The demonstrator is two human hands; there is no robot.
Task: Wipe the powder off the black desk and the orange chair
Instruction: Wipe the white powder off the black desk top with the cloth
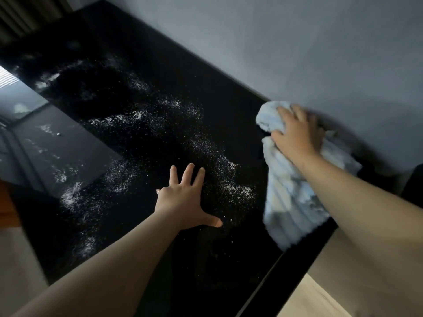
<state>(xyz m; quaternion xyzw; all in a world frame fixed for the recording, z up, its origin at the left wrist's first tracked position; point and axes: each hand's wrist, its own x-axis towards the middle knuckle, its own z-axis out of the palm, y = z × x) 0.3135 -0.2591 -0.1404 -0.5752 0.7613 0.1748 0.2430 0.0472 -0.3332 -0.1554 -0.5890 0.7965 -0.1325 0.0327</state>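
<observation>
Head view: my left hand (183, 197) lies flat on the black desk (142, 53), fingers spread. My right hand (295, 131) clutches a pale blue cloth (288, 197) near the wall (297, 42). White powder (206, 145) is scattered across the desk. Orange chair: can't tell.

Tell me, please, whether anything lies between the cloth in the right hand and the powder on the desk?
Nothing visible: bare black desk top separates the light blue ribbed cloth from the white powder; the flat left hand rests nearer the front edge.

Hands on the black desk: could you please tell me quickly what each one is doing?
Left hand: open, fingers spread flat on the desk.
Right hand: holding the blue cloth.
</observation>
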